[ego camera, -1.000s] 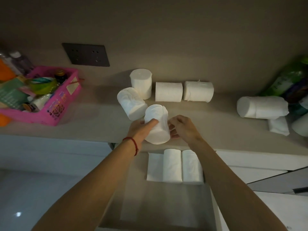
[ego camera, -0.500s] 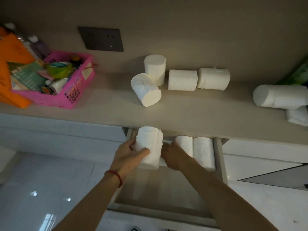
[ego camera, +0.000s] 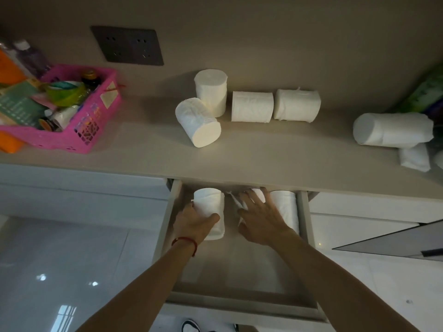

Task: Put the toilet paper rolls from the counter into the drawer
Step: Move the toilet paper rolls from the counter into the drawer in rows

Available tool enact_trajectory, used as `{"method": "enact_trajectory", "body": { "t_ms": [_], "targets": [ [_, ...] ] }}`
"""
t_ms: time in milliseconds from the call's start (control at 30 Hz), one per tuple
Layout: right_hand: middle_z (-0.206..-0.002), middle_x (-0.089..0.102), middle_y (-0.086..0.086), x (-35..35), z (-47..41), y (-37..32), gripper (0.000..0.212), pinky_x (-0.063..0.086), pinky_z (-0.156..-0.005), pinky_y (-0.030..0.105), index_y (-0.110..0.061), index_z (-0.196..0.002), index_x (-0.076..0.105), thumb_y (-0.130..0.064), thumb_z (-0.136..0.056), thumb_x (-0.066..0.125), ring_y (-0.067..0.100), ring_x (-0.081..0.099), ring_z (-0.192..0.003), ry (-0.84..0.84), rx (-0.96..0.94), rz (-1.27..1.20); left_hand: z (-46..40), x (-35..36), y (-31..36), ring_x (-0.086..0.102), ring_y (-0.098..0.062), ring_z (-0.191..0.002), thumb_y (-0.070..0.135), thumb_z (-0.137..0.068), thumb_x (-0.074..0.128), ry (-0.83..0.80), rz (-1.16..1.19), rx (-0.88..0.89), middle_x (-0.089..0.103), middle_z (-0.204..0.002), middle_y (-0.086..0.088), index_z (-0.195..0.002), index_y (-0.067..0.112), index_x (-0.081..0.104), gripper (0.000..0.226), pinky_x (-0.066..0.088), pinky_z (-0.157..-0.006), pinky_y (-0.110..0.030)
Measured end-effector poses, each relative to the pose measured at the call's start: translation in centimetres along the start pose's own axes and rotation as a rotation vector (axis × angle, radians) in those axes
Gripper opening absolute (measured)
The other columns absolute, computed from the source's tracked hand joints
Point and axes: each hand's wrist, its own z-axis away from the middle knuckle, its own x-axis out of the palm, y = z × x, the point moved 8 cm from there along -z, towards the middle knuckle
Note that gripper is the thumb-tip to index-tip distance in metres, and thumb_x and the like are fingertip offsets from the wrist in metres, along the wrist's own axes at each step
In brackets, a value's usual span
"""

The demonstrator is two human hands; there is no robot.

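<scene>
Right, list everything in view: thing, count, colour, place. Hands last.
Loose toilet paper rolls: four, white, grouped mid-counter; one upright, three lying.
Wrapped white roll pack: one, right end of the counter, a small white packet beside it.
Pink plastic basket: one, left on the counter, full of bottles and packets.
Dark wall socket plate: one, above the counter.
Beige counter: one.
Open white drawer: one, below the counter edge; white rolls at its back.
Green package: far right, partly cut off.
Left hand: grip closed on a white roll in the drawer.
Right hand: spread over the stored rolls.
</scene>
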Motion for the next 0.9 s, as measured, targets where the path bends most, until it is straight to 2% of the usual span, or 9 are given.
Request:
{"method": "enact_trajectory", "body": {
  "t_ms": [100,200,367,500,600,733,800,900],
  "targets": [
    [-0.147,0.054,0.013,-0.2,1.2,1.1,0.058,0.029,-0.114,0.065,-0.019,-0.131,0.065,-0.044,-0.080,0.056,0.034,0.048,-0.137,-0.001,0.072,-0.044,0.0,1.5,0.9,0.062,-0.031,-0.117,0.047,-0.074,0.080,-0.016,-0.008,0.014,0.063,-0.131,-0.013,-0.139,0.008,0.051,0.081,0.056,-0.095,-0.042],
    [-0.146,0.054,0.011,-0.2,1.9,1.7,0.050,0.031,-0.113,0.063,-0.025,-0.127,0.066,-0.047,-0.083,0.055,0.034,0.047,-0.136,0.014,0.114,-0.074,-0.2,3.0,1.7,0.057,-0.032,-0.125,0.044,-0.078,0.079,-0.041,-0.032,0.011,0.057,-0.139,-0.014,-0.145,0.009,0.043,0.084,0.052,-0.101,-0.043],
    [-0.148,0.052,0.011,0.3,2.2,1.9,0.046,0.034,-0.112,0.062,-0.023,-0.126,0.065,-0.040,-0.085,0.052,0.037,0.047,-0.135,-0.001,0.181,-0.138,-0.5,4.9,3.2,0.049,-0.032,-0.129,0.044,-0.077,0.080,-0.062,-0.042,0.062,0.049,-0.142,-0.015,-0.148,0.009,0.039,0.089,0.043,-0.108,-0.041],
    [-0.123,0.066,0.014,-0.4,2.6,1.8,0.038,0.048,-0.104,0.054,-0.011,-0.112,0.074,-0.027,-0.087,0.050,0.036,0.063,-0.115,0.136,0.180,-0.268,-0.8,5.3,4.0,0.052,-0.033,-0.124,0.055,-0.074,0.079,-0.072,-0.171,0.112,0.051,-0.137,-0.017,-0.142,0.007,0.041,0.091,0.046,-0.105,-0.041],
    [-0.120,0.069,0.012,-0.9,2.7,2.1,0.034,0.050,-0.101,0.053,-0.011,-0.110,0.075,-0.023,-0.085,0.057,0.035,0.065,-0.110,0.151,0.165,-0.265,-1.0,5.6,5.0,0.050,-0.033,-0.129,0.060,-0.073,0.076,-0.092,-0.309,0.159,0.050,-0.142,-0.016,-0.144,0.005,0.036,0.098,0.044,-0.103,-0.038],
    [-0.104,0.072,0.010,-2.7,2.8,3.1,0.024,0.057,-0.080,0.044,-0.008,-0.098,0.078,-0.006,-0.074,0.075,0.033,0.070,-0.089,0.265,0.164,-0.297,-1.6,5.4,4.8,0.042,-0.034,-0.140,0.061,-0.080,0.072,-0.188,-0.278,0.159,0.040,-0.153,-0.017,-0.151,0.005,0.027,0.101,0.040,-0.113,-0.043],
    [-0.096,0.072,0.010,-4.0,2.6,4.0,0.021,0.058,-0.071,0.041,-0.006,-0.093,0.078,-0.001,-0.073,0.075,0.032,0.070,-0.080,0.334,0.182,-0.339,-1.9,4.9,4.5,0.039,-0.033,-0.143,0.061,-0.085,0.066,-0.213,-0.203,0.141,0.037,-0.157,-0.015,-0.154,0.009,0.027,0.094,0.037,-0.117,-0.044],
    [-0.090,0.070,0.008,-6.1,1.4,5.6,0.014,0.057,-0.065,0.038,-0.006,-0.089,0.075,0.000,-0.077,0.070,0.029,0.067,-0.073,0.430,0.220,-0.398,-2.3,3.8,4.6,0.049,-0.034,-0.136,0.053,-0.094,0.060,-0.206,-0.042,0.075,0.046,-0.151,-0.015,-0.150,0.011,0.035,0.075,0.043,-0.113,-0.046]
  ]
}}
